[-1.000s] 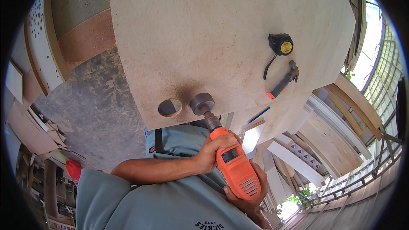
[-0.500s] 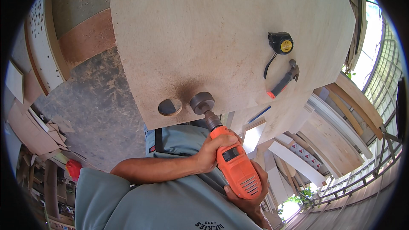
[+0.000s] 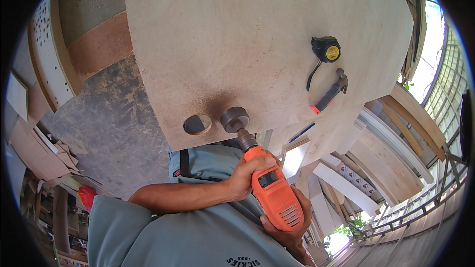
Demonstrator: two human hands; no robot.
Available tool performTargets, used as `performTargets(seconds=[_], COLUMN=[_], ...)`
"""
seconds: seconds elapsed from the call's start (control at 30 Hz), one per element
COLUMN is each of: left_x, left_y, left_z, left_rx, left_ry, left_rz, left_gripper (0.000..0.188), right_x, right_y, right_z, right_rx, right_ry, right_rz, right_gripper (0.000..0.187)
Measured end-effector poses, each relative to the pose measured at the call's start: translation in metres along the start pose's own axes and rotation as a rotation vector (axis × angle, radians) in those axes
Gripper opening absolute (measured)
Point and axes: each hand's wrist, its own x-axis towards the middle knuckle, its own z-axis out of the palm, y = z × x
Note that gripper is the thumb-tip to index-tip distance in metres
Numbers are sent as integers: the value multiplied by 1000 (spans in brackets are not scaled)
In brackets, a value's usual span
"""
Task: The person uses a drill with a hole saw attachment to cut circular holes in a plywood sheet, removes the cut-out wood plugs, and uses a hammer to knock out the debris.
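Note:
An orange power drill (image 3: 277, 195) is gripped in both hands at the near edge of a plywood sheet (image 3: 237, 44). My left hand (image 3: 246, 175) wraps round the drill's front, just behind the chuck. At the rear, my right hand (image 3: 292, 230) is closed round the handle, its fingers partly hidden by the drill body. A dark hole saw (image 3: 234, 119) fitted in the chuck rests against the plywood. To its left is a round cut hole (image 3: 197, 124), with dark sawdust (image 3: 216, 101) scattered between and beyond the two.
On the sheet's right side lie a black and yellow tape measure (image 3: 326, 49), a claw hammer (image 3: 330, 93) and a blue pencil-like stick (image 3: 302, 132). Wood boards (image 3: 386, 168) are stacked at the right. A perforated panel (image 3: 49, 49) stands at the left above the stained floor (image 3: 118, 118).
Almost nothing differs. The drill, the hole saw and both hands keep their places, and the view has shifted very slightly.

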Motion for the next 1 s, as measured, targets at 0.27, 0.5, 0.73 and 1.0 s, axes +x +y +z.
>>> performTargets(seconds=[0.27, 0.5, 0.73, 1.0], left_x=[0, 0, 0, 1], left_y=[1, 0, 0, 0], left_z=[0, 0, -1, 0], left_rx=[3, -26, -20, -24], left_ry=[0, 1, 3, -10], left_rz=[-1, -13, -13, -13], left_gripper=[40, 39, 38, 38], right_x=[0, -2, -1, 0], right_y=[0, -1, -1, 2], right_z=[1, 1, 0, -2], right_rx=[20, 15, 32, 16], right_ry=[8, 6, 10, 1], right_rz=[17, 50, 30, 15], right_gripper=[88, 88, 88, 88])
